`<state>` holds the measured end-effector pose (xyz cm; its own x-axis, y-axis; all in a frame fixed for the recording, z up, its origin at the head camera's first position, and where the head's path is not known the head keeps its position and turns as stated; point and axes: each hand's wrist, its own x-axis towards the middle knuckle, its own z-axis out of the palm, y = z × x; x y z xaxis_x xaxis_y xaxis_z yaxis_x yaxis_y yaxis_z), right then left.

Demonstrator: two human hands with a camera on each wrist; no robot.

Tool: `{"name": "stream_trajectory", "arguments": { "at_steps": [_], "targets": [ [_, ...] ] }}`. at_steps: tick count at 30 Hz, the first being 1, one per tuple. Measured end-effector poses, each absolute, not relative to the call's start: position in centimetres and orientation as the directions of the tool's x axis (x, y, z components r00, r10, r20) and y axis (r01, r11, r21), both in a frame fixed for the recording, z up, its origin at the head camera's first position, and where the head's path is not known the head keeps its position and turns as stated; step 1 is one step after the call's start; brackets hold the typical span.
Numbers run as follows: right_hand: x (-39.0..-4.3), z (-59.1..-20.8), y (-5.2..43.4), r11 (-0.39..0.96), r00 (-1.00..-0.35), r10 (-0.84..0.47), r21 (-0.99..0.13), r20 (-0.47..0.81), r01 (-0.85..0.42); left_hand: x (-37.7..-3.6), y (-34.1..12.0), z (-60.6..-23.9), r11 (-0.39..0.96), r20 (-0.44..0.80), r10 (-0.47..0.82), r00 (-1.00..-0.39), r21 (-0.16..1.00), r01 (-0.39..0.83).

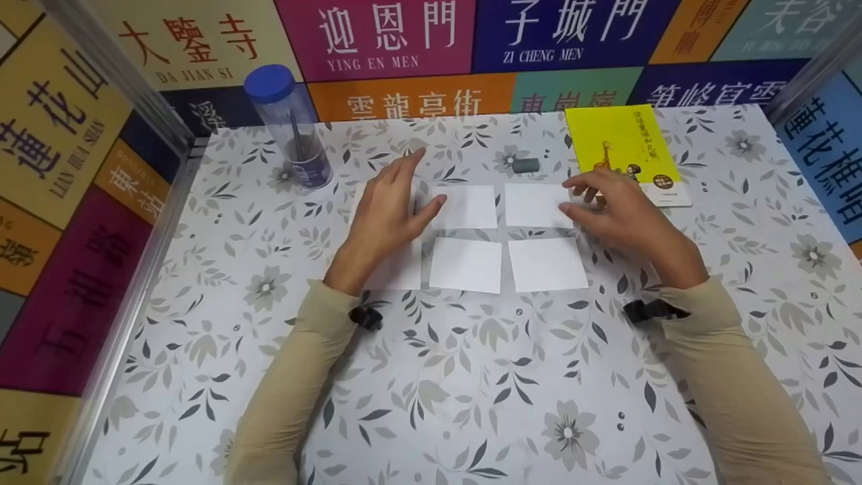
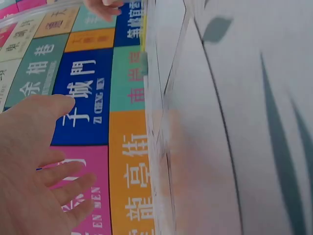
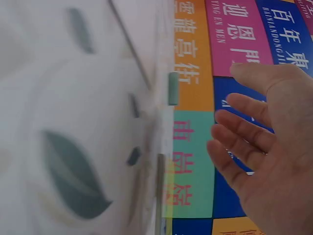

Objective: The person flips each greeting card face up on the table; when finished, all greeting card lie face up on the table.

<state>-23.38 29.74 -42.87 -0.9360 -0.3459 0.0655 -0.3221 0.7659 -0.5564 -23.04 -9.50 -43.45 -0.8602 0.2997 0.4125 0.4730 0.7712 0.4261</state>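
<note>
Pieces of white paper lie in two rows on the table. The near row has a left piece [image 1: 465,266] and a right piece [image 1: 547,264]; behind them are a far left piece [image 1: 471,205] and a far right piece [image 1: 537,205]. A longer white strip [image 1: 396,269] lies left of these, partly hidden under my left hand [image 1: 387,209]. That hand hovers with fingers extended and thumb apart, also seen in the left wrist view, holding nothing. My right hand [image 1: 619,212] is by the far right piece, fingers loosely bent and nothing in them.
A grey-green block [image 1: 526,165] lies behind the papers. At the back right is a yellow booklet [image 1: 616,138], partly behind my right hand. A clear cylinder with a blue lid [image 1: 269,84] stands at the back left, a thin stick inside. Printed panels [image 1: 390,30] border the flowered tabletop [image 1: 471,377].
</note>
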Motion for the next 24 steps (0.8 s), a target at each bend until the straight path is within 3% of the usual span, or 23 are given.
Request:
{"name": "stream_trajectory", "arguments": {
  "at_steps": [5, 11, 20, 24],
  "targets": [
    [-23.3, -43.2, 29.4, 0.781, -0.903, -0.411, -0.558, -0.121, -0.281, -21.8, -7.5, -43.8, 0.703, 0.301, 0.453, -0.839, 0.458, 0.544],
    [-23.0, -43.3, 29.0, 0.794, -0.867, -0.446, -0.545, -0.222, -0.269, -20.3, -4.2, -44.1, 0.662, 0.12, 0.636, -0.762, 0.424, 0.619],
    [-22.4, -43.9, 29.3, 0.778, -0.825, -0.489, -0.569, -0.283, -0.266, -20.2, -0.3, -43.8, 0.606, 0.019, 0.743, -0.669, 0.406, 0.684],
    [-22.1, -43.5, 29.2, 0.791, -0.814, -0.5, -0.539, -0.296, -0.29, -20.0, 0.6, -43.9, 0.599, 0.004, 0.754, -0.657, 0.407, 0.69]
  ]
}}
